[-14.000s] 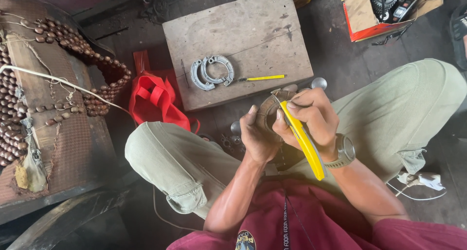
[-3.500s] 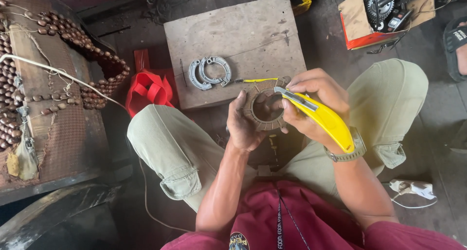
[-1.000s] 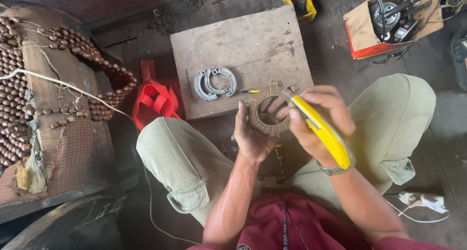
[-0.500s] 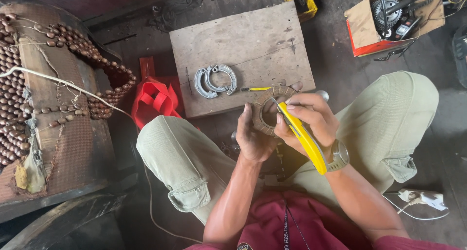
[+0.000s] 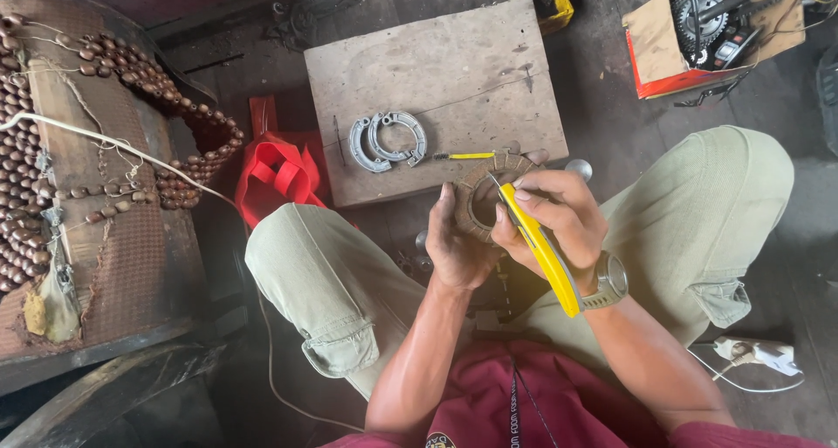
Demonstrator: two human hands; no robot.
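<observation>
Both hands at frame centre, working a brown ring-shaped disc with a yellow-handled knife.

The left hand point(image 5: 458, 247) is cupped around the brown ring-shaped disc point(image 5: 478, 199), fingers closed on its lower edge; much of the disc is hidden behind both hands, so its full outline cannot be made out. The right hand point(image 5: 550, 221) is closed around the yellow-handled knife point(image 5: 537, 247), whose tip lies against the disc face; the blade is too thin to read clearly. Above, on the wooden board point(image 5: 436, 82), lie two grey curved brake shoes point(image 5: 387, 140) and a small yellow-handled tool point(image 5: 467, 156). The cardboard box of parts point(image 5: 663, 51) at upper right is cut off by the frame edge. A red bag point(image 5: 278, 173) sits left of the knee.
</observation>
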